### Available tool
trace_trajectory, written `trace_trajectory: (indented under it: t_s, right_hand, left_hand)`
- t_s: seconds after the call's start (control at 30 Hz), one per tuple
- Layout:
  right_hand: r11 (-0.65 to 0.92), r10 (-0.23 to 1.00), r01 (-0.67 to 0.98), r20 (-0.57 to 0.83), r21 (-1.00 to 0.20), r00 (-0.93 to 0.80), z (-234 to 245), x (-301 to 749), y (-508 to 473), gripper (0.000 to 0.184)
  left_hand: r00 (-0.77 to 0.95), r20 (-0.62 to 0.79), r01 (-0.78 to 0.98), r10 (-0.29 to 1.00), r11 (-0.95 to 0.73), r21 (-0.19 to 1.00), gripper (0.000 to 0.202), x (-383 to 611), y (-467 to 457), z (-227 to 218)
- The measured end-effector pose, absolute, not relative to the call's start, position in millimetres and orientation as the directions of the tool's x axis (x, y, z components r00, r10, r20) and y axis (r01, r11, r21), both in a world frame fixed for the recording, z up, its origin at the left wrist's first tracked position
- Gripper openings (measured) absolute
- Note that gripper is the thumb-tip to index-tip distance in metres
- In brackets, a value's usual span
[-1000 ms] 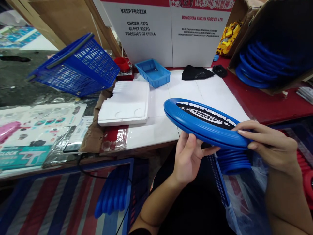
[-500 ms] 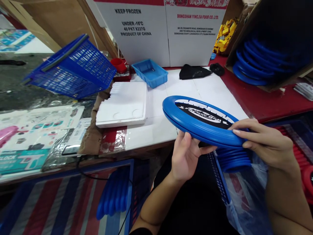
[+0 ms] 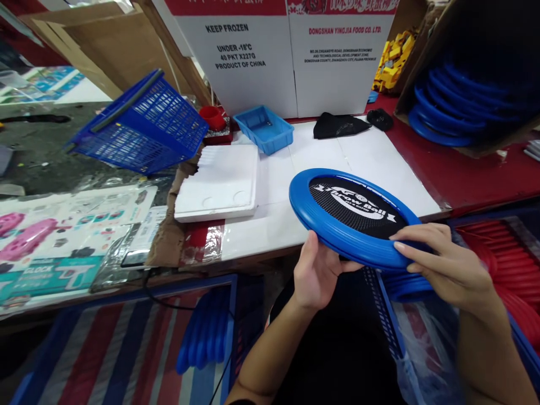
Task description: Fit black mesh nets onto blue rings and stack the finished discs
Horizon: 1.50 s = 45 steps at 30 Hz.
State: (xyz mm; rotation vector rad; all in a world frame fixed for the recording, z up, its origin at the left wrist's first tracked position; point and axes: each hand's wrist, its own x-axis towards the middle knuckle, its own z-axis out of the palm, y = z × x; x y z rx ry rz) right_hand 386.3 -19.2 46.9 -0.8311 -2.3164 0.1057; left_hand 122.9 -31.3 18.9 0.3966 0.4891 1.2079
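Observation:
Between my hands, over the front edge of the white-topped table, is a round blue throw-ball disc (image 3: 358, 242) with a black mesh centre (image 3: 337, 211) printed "Throw Ball". It is tilted so that its printed face shows. My left hand (image 3: 318, 275) grips the near left rim, with the thumb at the edge and the other fingers partly hidden underneath. My right hand (image 3: 447, 261) grips the right rim, its fingers lying on top at the edge of the mesh. More blue rings (image 3: 407, 286) sit below the disc, close to my right hand.
A white foam block (image 3: 223, 185), a blue tray (image 3: 268, 132) and a black cloth piece (image 3: 337, 125) lie on the table. At left a blue basket (image 3: 147, 126) leans. A carton at right holds blue rings (image 3: 451, 107); red rings (image 3: 514, 264) lie lower right.
The disc has tipped so its printed face turns more toward me, and the white gap along the mesh's far side has narrowed. Both hands stay on the rim. The view has shifted slightly.

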Motion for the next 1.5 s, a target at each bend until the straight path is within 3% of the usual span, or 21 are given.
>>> trace_trajectory:
  t_s: [0.2,0.3,0.5,0.83,1.27,1.5]
  right_hand:
    - [0.772,0.614,0.589,0.519,-0.240,-0.594,42,386,-27,0.050]
    - [0.769,0.618,0.608,0.476,-0.198,-0.626,35,382,-29,0.054]
    - [0.794,0.581,0.601,0.401,-0.089,-0.708,20,369,-36,0.048]
    - [0.811,0.564,0.583,0.320,-0.043,-0.761,9,362,-39,0.046]
    - [0.783,0.601,0.611,0.396,-0.118,-0.694,-27,369,-34,0.044]
    - [0.685,0.698,0.702,0.452,-0.195,-0.555,-55,365,-48,0.046]
  left_hand:
    - [0.303,-0.198,-0.765,0.932,0.362,0.533,0.080,121,-27,19]
    - [0.269,-0.288,-0.745,0.919,0.388,0.543,0.089,116,-23,15]
    - [0.186,-0.421,-0.691,0.888,0.423,0.587,0.066,111,-20,-3]
    - [0.099,-0.511,-0.645,0.854,0.446,0.621,0.047,107,-22,-30]
    - [0.013,-0.478,-0.644,0.878,0.374,0.668,0.047,117,-22,-46]
    - [-0.039,-0.511,-0.652,0.859,0.365,0.664,0.048,121,-24,-63]
